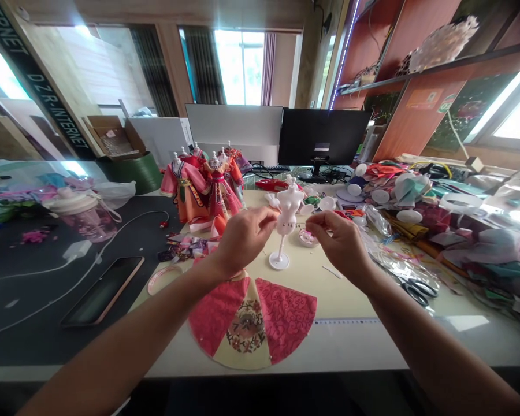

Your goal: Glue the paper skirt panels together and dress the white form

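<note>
A small white mannequin [289,208] stands upright on its round base in the middle of the table. A thin strip with dark marks crosses its waist. Just left of the waist, my left hand [248,234] is pinched on one end of this strip. My right hand [340,240] pinches the other end on the right side. Below the mannequin, near the front edge, lies a fan-shaped fabric piece [287,318] with red panels and a floral yellow middle.
Dressed small mannequins [186,190] stand behind my left hand. Fabric scraps [455,225] and black-handled scissors [418,290] lie on the right. On the left are a phone [104,292], a cable and a pink bottle [84,214]. Monitors [325,136] stand behind.
</note>
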A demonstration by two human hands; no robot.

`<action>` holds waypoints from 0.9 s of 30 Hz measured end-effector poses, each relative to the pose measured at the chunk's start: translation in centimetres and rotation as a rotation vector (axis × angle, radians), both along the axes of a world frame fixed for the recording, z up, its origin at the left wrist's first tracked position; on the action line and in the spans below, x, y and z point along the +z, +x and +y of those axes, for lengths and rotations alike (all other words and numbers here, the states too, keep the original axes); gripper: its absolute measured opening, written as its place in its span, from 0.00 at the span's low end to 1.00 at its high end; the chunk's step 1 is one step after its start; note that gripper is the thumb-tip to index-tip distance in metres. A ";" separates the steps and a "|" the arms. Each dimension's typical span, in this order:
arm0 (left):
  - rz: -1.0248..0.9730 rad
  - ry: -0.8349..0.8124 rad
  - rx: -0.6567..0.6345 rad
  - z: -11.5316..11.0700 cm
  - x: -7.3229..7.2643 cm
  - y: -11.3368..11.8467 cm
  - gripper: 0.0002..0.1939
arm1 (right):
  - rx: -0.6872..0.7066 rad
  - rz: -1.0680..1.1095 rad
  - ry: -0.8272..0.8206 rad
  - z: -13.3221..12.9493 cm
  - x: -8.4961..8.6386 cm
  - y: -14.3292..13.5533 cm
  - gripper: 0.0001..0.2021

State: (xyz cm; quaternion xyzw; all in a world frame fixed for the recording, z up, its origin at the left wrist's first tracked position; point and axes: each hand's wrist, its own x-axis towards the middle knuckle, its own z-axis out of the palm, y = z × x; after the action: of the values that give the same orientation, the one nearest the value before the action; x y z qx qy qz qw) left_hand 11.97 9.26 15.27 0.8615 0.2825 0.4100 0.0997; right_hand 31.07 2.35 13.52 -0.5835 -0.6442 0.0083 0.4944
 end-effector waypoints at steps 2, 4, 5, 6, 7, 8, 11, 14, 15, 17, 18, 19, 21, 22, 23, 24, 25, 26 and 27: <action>-0.024 0.035 -0.007 0.6 1.0 0.5 0.06 | -0.010 0.003 0.047 0.7 0.9 0.2 0.05; -0.038 0.076 -0.006 1.3 1.9 1.0 0.06 | -0.024 -0.012 0.090 1.4 1.7 0.4 0.05; -0.041 0.096 -0.005 1.7 2.2 1.2 0.06 | -0.028 -0.023 0.105 1.8 2.2 0.5 0.05; -0.043 0.109 -0.004 2.0 2.6 1.4 0.06 | -0.027 -0.032 0.117 2.2 2.5 0.6 0.05; -0.045 0.118 -0.003 2.4 2.8 1.6 0.06 | -0.025 -0.038 0.127 2.5 2.9 0.8 0.04; -0.047 0.121 -0.003 2.7 3.1 1.8 0.05 | -0.021 -0.040 0.132 2.9 3.1 0.9 0.04; -0.061 0.114 -0.010 3.4 3.3 2.2 0.05 | -0.015 -0.045 0.126 3.8 3.5 1.4 0.05; -0.067 0.096 -0.017 4.0 3.2 2.4 0.05 | -0.017 -0.049 0.098 4.4 3.5 1.7 0.05; -0.066 0.090 -0.014 4.1 3.1 2.4 0.05 | -0.017 -0.051 0.095 4.5 3.5 1.8 0.05; -0.065 0.076 -0.005 4.3 3.0 2.5 0.06 | -0.019 -0.053 0.092 4.7 3.4 1.8 0.05; -0.065 0.069 -0.003 4.4 3.0 2.5 0.06 | -0.022 -0.054 0.090 4.8 3.4 1.8 0.05; -0.066 0.063 -0.003 4.5 3.0 2.5 0.06 | -0.027 -0.054 0.085 4.8 3.5 1.8 0.05; -0.070 0.055 -0.006 4.5 3.1 2.5 0.06 | -0.035 -0.052 0.075 4.9 3.6 1.8 0.06; -0.071 0.055 -0.009 4.6 3.2 2.6 0.06 | -0.038 -0.050 0.073 5.0 3.6 1.8 0.06; -0.073 0.054 -0.012 4.6 3.3 2.6 0.06 | -0.040 -0.049 0.073 5.1 3.7 1.7 0.06; -0.077 0.052 -0.014 4.6 3.3 2.6 0.05 | -0.042 -0.047 0.072 5.1 3.7 1.7 0.06; -0.081 0.050 -0.015 4.7 3.4 2.6 0.05 | -0.043 -0.045 0.071 5.2 3.8 1.7 0.06; -0.086 0.045 -0.015 4.7 3.4 2.7 0.05 | -0.042 -0.044 0.072 5.3 3.8 1.7 0.05; -0.090 0.039 -0.015 4.8 3.5 2.7 0.05 | -0.041 -0.043 0.074 5.4 3.8 1.6 0.05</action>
State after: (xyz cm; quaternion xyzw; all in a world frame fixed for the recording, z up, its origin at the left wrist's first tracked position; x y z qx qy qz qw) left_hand 14.68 14.08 18.74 0.8460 0.2631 0.4532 0.0985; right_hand 32.71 7.71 17.36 -0.5778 -0.6425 -0.0381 0.5019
